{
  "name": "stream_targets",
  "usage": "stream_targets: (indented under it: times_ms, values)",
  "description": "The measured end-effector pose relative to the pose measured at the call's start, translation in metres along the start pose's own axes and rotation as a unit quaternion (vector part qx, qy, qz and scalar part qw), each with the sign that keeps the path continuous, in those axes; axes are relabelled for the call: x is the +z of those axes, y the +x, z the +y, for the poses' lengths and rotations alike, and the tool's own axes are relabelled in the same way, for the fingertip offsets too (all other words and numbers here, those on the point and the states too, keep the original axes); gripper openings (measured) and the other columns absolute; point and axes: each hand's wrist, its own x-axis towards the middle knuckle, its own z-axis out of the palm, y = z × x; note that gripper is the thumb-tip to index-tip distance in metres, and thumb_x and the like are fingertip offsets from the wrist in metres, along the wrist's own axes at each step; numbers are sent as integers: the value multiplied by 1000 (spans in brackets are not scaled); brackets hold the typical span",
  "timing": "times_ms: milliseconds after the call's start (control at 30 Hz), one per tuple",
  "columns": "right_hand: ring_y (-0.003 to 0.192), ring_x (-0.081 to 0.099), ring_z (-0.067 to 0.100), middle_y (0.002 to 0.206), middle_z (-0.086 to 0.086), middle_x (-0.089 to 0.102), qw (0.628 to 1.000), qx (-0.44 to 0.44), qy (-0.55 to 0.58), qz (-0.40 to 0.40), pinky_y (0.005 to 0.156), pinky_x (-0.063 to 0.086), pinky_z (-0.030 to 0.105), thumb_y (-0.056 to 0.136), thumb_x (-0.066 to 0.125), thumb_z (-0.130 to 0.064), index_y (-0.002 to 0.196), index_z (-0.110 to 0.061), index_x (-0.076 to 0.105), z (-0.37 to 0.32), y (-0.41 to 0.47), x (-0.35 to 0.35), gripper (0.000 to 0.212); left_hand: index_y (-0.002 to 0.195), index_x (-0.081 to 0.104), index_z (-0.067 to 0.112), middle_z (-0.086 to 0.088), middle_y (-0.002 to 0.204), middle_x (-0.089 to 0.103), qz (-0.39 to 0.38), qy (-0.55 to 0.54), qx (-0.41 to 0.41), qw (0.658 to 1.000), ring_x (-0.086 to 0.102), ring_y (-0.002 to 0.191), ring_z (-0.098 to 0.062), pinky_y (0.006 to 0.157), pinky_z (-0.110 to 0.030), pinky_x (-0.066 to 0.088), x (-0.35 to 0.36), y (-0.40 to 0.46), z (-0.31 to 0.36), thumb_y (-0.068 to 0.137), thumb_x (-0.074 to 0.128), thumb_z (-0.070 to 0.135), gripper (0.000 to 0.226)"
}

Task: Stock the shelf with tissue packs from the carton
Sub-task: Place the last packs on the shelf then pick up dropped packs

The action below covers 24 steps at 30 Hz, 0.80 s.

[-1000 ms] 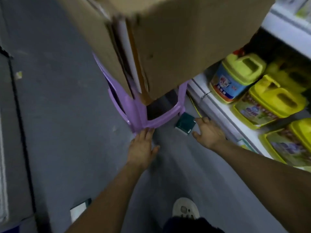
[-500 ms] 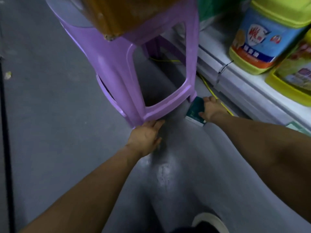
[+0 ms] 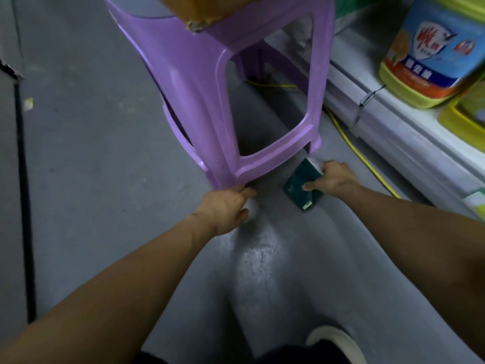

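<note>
Pinching the dark green tissue pack [image 3: 301, 186] off the floor with the right hand [image 3: 332, 179], long axis slanting toward the purple stool [image 3: 210, 106], left hand [image 3: 225, 208] bracing its foot.

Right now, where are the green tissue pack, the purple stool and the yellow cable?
green tissue pack [image 3: 299, 183]: head view, dark top face.
purple stool [image 3: 189, 82]: head view, near side panel.
yellow cable [image 3: 360, 153]: head view, mid-run on floor.

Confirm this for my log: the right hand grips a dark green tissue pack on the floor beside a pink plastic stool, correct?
Not quite. The head view shows the stool is purple, not pink. The rest holds: the right hand grips the dark green tissue pack on the floor beside it.
</note>
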Motion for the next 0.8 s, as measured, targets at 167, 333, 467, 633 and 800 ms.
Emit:
stream_targets:
  times_ms: [167, 333, 467, 633, 800]
  values:
    - [95, 58, 21, 104, 4, 62, 990, -74, 67, -96, 78, 46, 27, 70, 86, -29, 109, -13, 60, -40, -48, 10, 50, 152, 28, 31, 1, 147, 47, -50, -58, -44, 996, 57, 120, -23, 97, -36, 47, 14, -40, -25, 98, 55, 34, 60]
    - [73, 62, 11, 94, 3, 67, 969, -150, 74, -184, 54, 46, 17, 75, 84, -23, 105, -11, 64, -91, -94, 30, 38, 150, 33, 27, -1, 140, 54, -51, -137, -118, 982, 60, 114, -19, 95, -31, 46, 33, -87, -63, 97, 58, 32, 59]
    - [74, 65, 19, 90, 5, 68, 950, -222, 34, -216, 61, 54, 25, 83, 77, -23, 92, -14, 62, -138, -119, 55, 20, 149, 34, 24, -6, 138, 56, -57, -198, -179, 962, 62, 111, -25, 97, -35, 48, 53, -129, -94, 96, 61, 30, 60]
    - [76, 62, 24, 91, 9, 64, 925, -264, -69, -263, 56, 50, 31, 86, 71, -25, 97, -14, 55, -192, -138, 92, 23, 150, 35, 17, -12, 142, 51, -79, -280, -297, 909, 56, 122, -27, 99, -28, 41, 100, -205, -130, 94, 66, 25, 64]
    - [73, 60, 21, 86, 9, 64, 897, -309, -114, -294, 50, 46, 26, 86, 72, -23, 91, -15, 55, -239, -163, 119, 19, 152, 26, 14, -15, 151, 32, -104, -256, -461, 843, 38, 135, -36, 109, -44, 39, 157, -267, -143, 83, 75, 45, 90]
